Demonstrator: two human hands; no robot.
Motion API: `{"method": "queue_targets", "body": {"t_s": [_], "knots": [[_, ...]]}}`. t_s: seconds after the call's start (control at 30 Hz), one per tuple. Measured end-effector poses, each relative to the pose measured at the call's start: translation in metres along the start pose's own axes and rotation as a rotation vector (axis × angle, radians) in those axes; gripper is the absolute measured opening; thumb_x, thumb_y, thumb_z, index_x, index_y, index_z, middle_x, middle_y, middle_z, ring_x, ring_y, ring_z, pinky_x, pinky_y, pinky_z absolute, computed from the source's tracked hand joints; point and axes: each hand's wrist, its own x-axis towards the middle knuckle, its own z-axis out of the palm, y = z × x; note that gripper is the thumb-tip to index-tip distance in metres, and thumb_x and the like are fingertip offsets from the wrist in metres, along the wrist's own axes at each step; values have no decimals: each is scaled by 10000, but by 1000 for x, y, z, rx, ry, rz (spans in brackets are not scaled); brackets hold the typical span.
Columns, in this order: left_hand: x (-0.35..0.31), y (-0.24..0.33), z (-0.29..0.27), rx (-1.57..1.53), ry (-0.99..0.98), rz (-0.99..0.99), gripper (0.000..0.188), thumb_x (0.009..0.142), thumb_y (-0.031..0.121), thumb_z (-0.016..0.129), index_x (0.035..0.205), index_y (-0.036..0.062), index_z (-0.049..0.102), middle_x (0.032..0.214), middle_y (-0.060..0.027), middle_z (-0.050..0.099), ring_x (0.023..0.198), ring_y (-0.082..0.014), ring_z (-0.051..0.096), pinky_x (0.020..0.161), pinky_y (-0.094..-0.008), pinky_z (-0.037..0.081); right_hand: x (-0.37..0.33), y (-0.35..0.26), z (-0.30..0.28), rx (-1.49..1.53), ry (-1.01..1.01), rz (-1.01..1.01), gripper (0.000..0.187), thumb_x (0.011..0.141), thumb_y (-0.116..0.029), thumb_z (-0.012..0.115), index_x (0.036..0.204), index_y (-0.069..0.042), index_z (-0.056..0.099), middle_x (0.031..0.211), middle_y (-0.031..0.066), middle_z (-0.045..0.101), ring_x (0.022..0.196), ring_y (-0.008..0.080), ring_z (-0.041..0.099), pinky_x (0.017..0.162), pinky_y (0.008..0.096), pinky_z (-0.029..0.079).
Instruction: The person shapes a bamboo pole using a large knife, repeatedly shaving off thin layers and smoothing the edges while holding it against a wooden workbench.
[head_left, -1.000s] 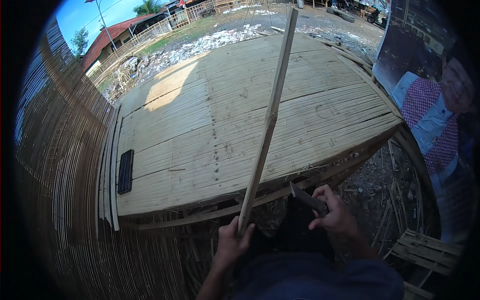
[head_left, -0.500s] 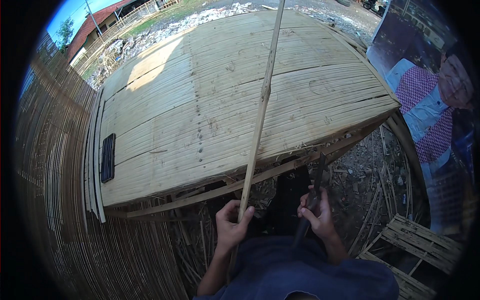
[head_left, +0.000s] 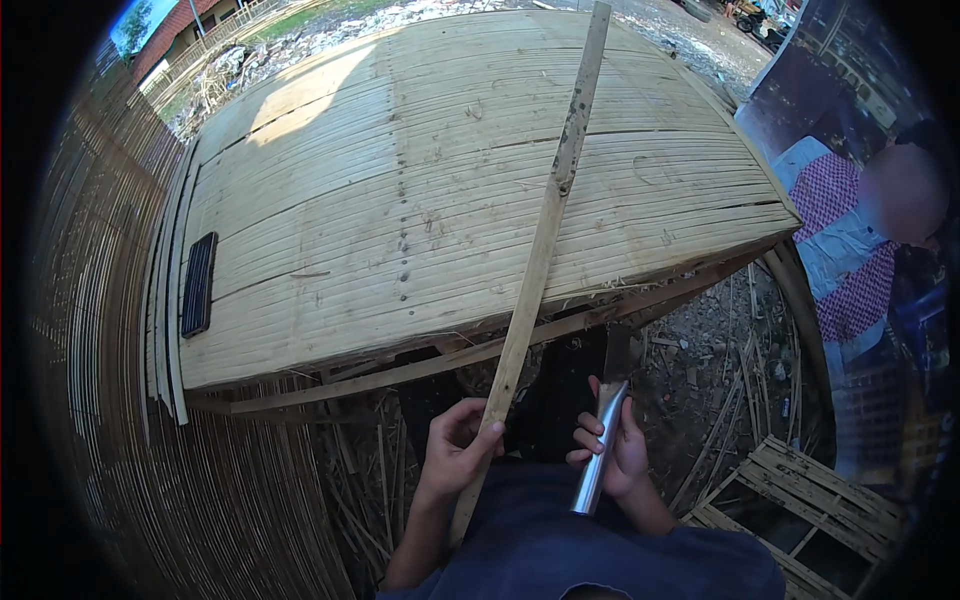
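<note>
My left hand (head_left: 458, 450) is closed round the lower part of a long bamboo strip (head_left: 540, 240), thumb on its face. The strip slants up and away over a bamboo-slat platform (head_left: 330, 230), its far end near the platform's back edge. To the right, my right hand (head_left: 612, 450) grips a knife (head_left: 603, 455) by its shiny metal tube-like handle. The dark blade points away from me below the platform's front edge, hard to make out against the ground. Knife and strip are apart.
A dark phone (head_left: 199, 285) lies at the platform's left edge, near long thin strips (head_left: 165, 300). A woven bamboo screen (head_left: 90, 330) stands left. Right are a large printed sheet (head_left: 840, 250) and a slatted bamboo frame (head_left: 810, 500). Bamboo scraps litter the ground.
The bamboo strip has turned so that its broader face shows, and its far end has swung right. The knife has turned in my right hand, its shiny handle now showing.
</note>
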Motion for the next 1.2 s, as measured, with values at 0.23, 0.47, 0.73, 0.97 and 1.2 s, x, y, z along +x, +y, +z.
{"method": "queue_targets", "body": {"t_s": [0.23, 0.47, 0.73, 0.97, 1.2], "knots": [[-5, -2, -1, 59, 96, -124, 196, 893, 170, 596, 830, -15, 613, 635, -19, 576, 515, -63, 528, 491, -199, 438, 9, -3, 39, -818, 118, -302, 655, 892, -600, 367, 1401, -203, 252, 807, 59, 453, 657, 160, 494, 640, 351, 422], [-13, -19, -5, 97, 114, -199, 349, 943, 294, 506, 731, 26, 576, 533, 5, 494, 442, -51, 453, 417, -197, 351, 29, -9, 51, -2084, -9, -430, 613, 756, -625, 601, 892, -27, 587, 552, 43, 510, 493, 179, 568, 475, 288, 446], [-21, -25, -12, 231, 34, -93, 273, 965, 236, 454, 890, 7, 584, 628, -21, 542, 522, -82, 513, 474, -219, 407, 52, -3, 43, -2511, -299, -441, 592, 682, -620, 664, 838, -54, 586, 650, 75, 593, 570, 272, 623, 494, 362, 488], [-40, -39, -23, -135, -78, -324, 320, 997, 253, 348, 986, 11, 557, 577, -8, 476, 477, -73, 428, 457, -225, 361, 50, 3, 37, -2460, -254, -404, 534, 667, -551, 693, 803, -49, 575, 632, 100, 575, 567, 303, 608, 497, 358, 477], [-32, -35, -10, 210, 59, -172, 407, 980, 300, 398, 720, 7, 512, 523, 18, 430, 474, -47, 389, 434, -224, 290, 60, 13, 44, -2388, -256, -429, 450, 671, -347, 636, 948, -6, 539, 710, 154, 587, 633, 329, 614, 553, 387, 486]]}}
